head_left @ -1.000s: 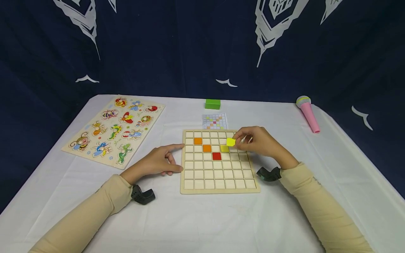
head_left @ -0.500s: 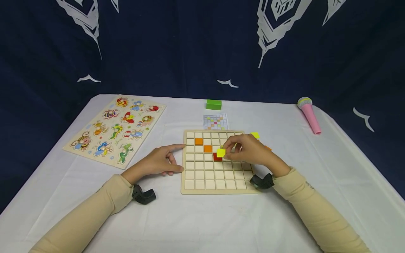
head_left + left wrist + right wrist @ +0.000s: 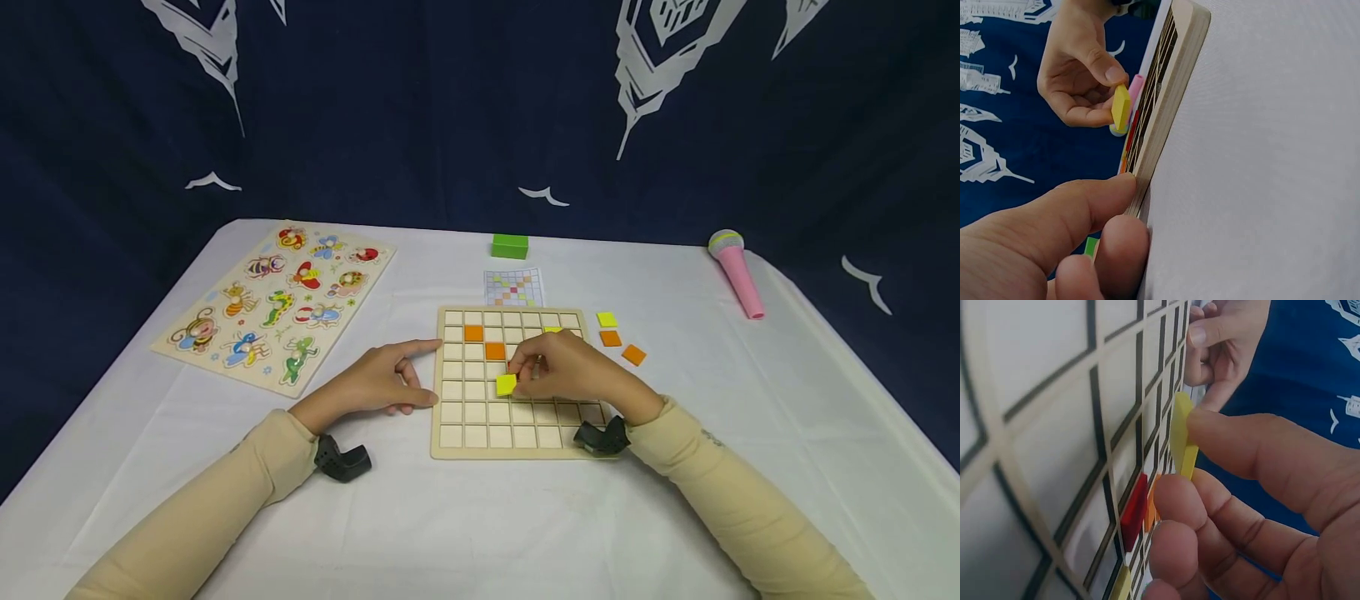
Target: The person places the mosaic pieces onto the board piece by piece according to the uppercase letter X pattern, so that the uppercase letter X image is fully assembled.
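Observation:
My right hand (image 3: 562, 367) pinches a yellow square tile (image 3: 506, 385) between thumb and fingers, just above the wooden grid board (image 3: 517, 454). In the right wrist view that tile (image 3: 1183, 437) is tilted on edge to the grid. A red tile (image 3: 1135, 515) sits in a cell by the fingers, mostly hidden by the hand in the head view. Two orange tiles (image 3: 473, 333) lie diagonally at the board's upper left, and a yellow tile (image 3: 552, 329) shows behind the hand. The left hand (image 3: 378, 379) touches the board's left edge with index fingertip and thumb tip.
One loose yellow tile (image 3: 607, 319) and two orange tiles (image 3: 633, 355) lie right of the board. Behind it are a printed pattern card (image 3: 513, 287) and a green block (image 3: 510, 247). An insect puzzle (image 3: 277, 304) lies left, a pink toy microphone (image 3: 737, 275) at back right.
The right hand has carried the yellow tile leftward and toward the front, past the red tile. Loose tiles right of the board have come into view. The left hand stays at the board's edge.

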Tool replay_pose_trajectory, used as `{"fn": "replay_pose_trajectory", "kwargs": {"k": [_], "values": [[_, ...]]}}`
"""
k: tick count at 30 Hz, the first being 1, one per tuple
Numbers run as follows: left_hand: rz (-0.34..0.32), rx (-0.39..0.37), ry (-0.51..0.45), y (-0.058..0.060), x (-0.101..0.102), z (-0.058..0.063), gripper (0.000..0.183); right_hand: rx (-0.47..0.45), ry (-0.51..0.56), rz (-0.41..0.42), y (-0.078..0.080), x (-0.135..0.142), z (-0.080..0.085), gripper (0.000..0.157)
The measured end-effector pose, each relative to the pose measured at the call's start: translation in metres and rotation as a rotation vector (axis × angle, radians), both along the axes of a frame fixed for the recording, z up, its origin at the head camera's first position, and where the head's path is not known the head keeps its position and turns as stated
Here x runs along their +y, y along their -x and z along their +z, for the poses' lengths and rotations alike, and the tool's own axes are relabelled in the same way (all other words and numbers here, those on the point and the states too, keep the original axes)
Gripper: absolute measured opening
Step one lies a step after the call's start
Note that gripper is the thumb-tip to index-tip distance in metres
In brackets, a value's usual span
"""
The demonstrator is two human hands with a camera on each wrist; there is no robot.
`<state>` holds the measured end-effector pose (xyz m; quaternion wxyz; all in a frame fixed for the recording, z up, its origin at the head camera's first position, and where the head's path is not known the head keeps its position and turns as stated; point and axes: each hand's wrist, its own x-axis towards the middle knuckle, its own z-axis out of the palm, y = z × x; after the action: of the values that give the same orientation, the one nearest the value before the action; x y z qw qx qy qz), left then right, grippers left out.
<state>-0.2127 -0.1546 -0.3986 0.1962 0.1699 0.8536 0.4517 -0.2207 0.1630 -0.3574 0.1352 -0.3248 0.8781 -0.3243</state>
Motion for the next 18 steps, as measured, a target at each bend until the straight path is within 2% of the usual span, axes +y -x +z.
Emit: {"fn": "replay_pose_trajectory", "kwargs": {"k": [18], "values": [[-0.002, -0.003, -0.007, 0.002, 0.000, -0.001, 0.087, -0.009, -0.108, -0.003, 0.001, -0.017, 0.002, 0.014]]}}
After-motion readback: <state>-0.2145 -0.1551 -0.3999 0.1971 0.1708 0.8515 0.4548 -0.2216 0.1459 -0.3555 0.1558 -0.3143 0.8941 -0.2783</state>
